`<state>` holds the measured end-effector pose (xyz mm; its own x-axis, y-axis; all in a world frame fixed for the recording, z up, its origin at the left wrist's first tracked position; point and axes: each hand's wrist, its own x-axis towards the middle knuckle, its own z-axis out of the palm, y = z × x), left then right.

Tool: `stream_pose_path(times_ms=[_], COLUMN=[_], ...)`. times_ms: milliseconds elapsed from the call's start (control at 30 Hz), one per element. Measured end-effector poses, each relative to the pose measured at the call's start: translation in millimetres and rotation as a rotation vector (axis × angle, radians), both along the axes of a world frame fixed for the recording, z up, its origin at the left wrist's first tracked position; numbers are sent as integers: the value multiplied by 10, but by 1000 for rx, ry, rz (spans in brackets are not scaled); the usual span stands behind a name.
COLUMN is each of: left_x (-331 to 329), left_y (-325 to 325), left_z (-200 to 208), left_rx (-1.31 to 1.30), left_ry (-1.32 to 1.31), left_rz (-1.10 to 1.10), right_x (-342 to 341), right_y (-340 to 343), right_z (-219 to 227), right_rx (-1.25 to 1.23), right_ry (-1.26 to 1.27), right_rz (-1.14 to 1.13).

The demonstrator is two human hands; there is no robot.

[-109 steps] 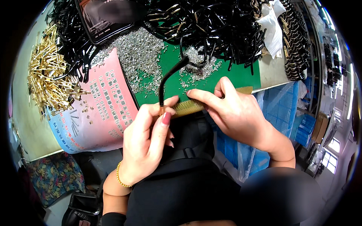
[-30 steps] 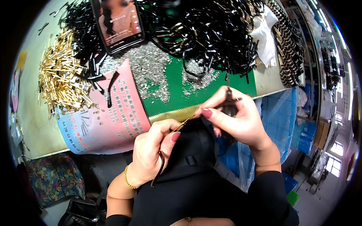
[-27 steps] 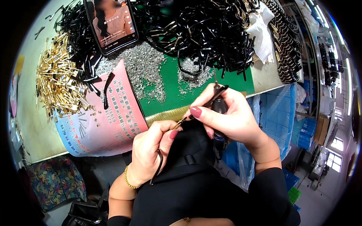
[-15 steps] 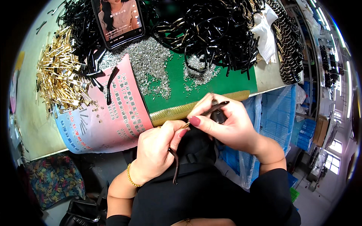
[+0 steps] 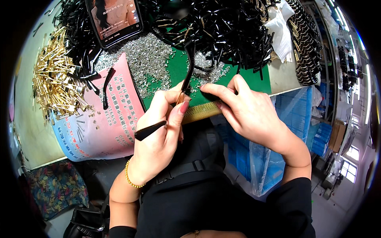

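My left hand (image 5: 160,119) is closed around slim glasses temples. One dark, glossy temple (image 5: 188,75) rises from between its thumb and forefinger, with a brown-gold part by the fingers. A flat black piece with a thin gold edge (image 5: 151,131) juts out beside the palm; whether it belongs to the same part is hidden. My right hand (image 5: 250,111) reaches over the table edge. Its forefinger points at a small heap of tiny silver metal pieces (image 5: 204,65), apart from the thumb, and no held thing shows; the palm is hidden.
Gold metal strips (image 5: 59,75) lie heaped at the left. A phone (image 5: 115,20) rests above a larger pile of silver pieces (image 5: 147,59). Many black temples (image 5: 222,31) cover the back of the green mat (image 5: 176,73). A blue crate (image 5: 291,119) stands at the right.
My hands have moved apart, the right going forward over the mat. The dark-handled thing seen in it no longer shows. My left hand has turned, and a dark temple now points up from it.
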<state>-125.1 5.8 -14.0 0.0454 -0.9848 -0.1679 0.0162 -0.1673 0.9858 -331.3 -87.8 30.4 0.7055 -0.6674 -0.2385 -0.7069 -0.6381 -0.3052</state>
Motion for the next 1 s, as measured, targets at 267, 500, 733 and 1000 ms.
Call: stream_pose_path(times_ms=[267,500,733,1000], left_x=[-16,104,171,176], left_y=[53,232,292,258], left_z=[50,52,11,6], left_rx=[72,32,32,71], left_ry=[26,-20,-138,-97], left_rz=[-32,25,119,147], right_x=[1,48,59,96], right_y=[-23,-45,-57,-72], right_z=[-16,4,9,-7], right_rx=[8,3,3,11], right_ry=[-60,-19,-3,0], right_rz=[-9,21,33,39])
